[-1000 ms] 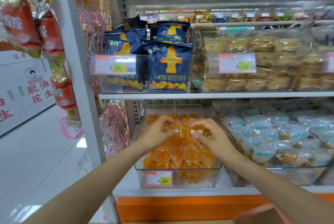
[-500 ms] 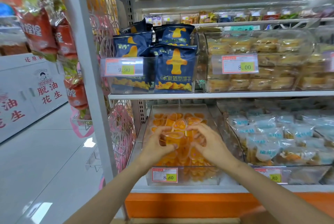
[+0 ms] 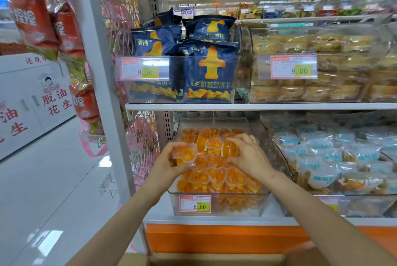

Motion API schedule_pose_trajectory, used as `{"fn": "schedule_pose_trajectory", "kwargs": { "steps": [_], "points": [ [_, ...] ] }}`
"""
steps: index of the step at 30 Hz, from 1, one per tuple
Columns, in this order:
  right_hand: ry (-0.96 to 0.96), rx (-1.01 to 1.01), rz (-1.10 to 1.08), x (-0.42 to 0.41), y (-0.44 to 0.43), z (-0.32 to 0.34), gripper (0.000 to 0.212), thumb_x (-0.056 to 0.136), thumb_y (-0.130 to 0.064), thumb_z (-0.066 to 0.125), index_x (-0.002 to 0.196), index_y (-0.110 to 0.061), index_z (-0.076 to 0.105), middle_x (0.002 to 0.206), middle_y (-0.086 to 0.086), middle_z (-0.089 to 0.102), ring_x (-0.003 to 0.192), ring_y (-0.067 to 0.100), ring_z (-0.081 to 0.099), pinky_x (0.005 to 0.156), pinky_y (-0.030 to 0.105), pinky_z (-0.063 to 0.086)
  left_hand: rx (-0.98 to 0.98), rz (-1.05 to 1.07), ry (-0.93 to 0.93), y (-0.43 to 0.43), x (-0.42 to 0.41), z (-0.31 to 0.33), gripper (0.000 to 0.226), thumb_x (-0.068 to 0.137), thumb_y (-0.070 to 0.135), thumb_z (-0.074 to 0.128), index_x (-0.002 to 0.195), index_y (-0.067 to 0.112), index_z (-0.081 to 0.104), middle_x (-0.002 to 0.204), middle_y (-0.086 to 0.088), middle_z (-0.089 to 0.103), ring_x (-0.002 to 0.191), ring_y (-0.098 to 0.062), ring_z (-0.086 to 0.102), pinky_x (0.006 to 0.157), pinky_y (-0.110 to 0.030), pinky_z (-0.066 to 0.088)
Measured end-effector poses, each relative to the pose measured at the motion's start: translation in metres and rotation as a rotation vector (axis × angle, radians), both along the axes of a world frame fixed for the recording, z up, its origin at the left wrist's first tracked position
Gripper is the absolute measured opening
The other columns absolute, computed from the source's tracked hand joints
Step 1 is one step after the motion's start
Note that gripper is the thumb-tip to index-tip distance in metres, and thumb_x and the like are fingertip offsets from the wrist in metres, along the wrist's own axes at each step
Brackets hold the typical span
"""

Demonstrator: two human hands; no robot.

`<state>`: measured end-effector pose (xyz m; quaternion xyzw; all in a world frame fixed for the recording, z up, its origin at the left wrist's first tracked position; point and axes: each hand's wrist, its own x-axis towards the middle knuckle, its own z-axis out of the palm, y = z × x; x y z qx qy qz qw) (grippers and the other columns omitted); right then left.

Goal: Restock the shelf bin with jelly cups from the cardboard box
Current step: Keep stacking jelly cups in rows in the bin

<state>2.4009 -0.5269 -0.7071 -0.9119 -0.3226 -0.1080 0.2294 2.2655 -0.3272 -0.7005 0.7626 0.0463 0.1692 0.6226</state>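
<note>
Since half a second back the hands have parted. The left hand (image 3: 167, 161) has drawn off leftward with one jelly cup (image 3: 185, 153), and the right hand (image 3: 247, 156) stays over the middle of the heap.

Left fingers (image 3: 170, 147) are curled round the cup's rim with the thumb under it, clamped. Right fingers (image 3: 241, 139) are curled over a second jelly cup (image 3: 230, 149), thumb at its near edge, also holding. Both cups sit just above the pile of jelly cups (image 3: 214, 176) filling the clear shelf bin (image 3: 240, 203). The bin's front wall, below the fingers, carries the 8.60 price tag (image 3: 195, 203).

Step, as judged: seating cups into the heap. Set each one film side up, flat, into a gap, so none rides over the front rim.

Orientation: the left cup is tilted, film lid up and toward the wearer. It has a heart outline with the wider axis roughly left-right. Direction of its point: cannot tell.

Outward: cardboard box (image 3: 214, 260) well below the fingers, blue-white packets (image 3: 322, 158) right of the right fingers, navy biscuit bags (image 3: 208, 72) above.
</note>
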Motion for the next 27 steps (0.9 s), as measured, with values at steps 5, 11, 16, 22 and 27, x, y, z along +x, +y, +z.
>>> {"fn": "schedule_pose_trajectory", "kwargs": {
  "steps": [5,11,16,22,27],
  "points": [
    [-0.009,-0.024,-0.017,-0.001,0.005,-0.005,0.068,0.079,-0.03,0.072,0.139,-0.024,0.04,0.13,0.003,0.042,0.124,0.021,0.037,0.104,0.03,0.032,0.1,0.109,-0.006,0.003,-0.002,0.002,0.057,0.07,0.015,0.079,0.118,0.027,0.05,0.115,0.003,0.06,0.106,-0.017,0.058,0.091,-0.037,0.05],
    [-0.088,-0.094,-0.029,-0.004,0.003,0.01,0.077,0.077,-0.039,0.072,0.143,-0.03,0.033,0.131,0.002,0.045,0.124,0.023,0.041,0.104,0.032,0.028,0.074,0.166,-0.042,0.016,-0.01,0.004,0.039,0.074,0.015,0.076,0.103,0.029,0.055,0.107,0.004,0.063,0.1,-0.014,0.06,0.081,-0.024,0.049],
    [0.094,-0.136,0.055,-0.009,-0.001,0.034,0.087,0.072,-0.036,0.077,0.144,-0.031,0.028,0.143,0.001,0.039,0.127,0.023,0.044,0.103,0.034,0.039,0.18,0.172,-0.047,0.017,-0.015,0.007,0.051,0.071,0.015,0.078,0.114,0.022,0.052,0.106,0.014,0.059,0.099,-0.01,0.059,0.083,-0.024,0.05],
    [0.115,-0.162,0.1,-0.015,0.0,0.022,0.064,0.078,-0.038,0.072,0.136,-0.027,0.046,0.142,0.001,0.046,0.129,0.019,0.043,0.106,0.034,0.037,0.333,0.181,-0.041,0.011,-0.017,0.01,0.056,0.071,0.021,0.079,0.12,0.021,0.051,0.114,0.006,0.059,0.104,-0.012,0.056,0.082,-0.021,0.047],
    [0.128,-0.165,0.122,-0.015,0.0,0.021,0.055,0.08,-0.048,0.067,0.129,-0.027,0.054,0.138,0.0,0.051,0.129,0.018,0.043,0.108,0.037,0.036,0.306,0.174,-0.013,0.008,-0.018,0.011,0.058,0.07,0.021,0.08,0.119,0.022,0.049,0.112,0.005,0.059,0.103,-0.013,0.056,0.084,-0.023,0.047]
  ]
}}
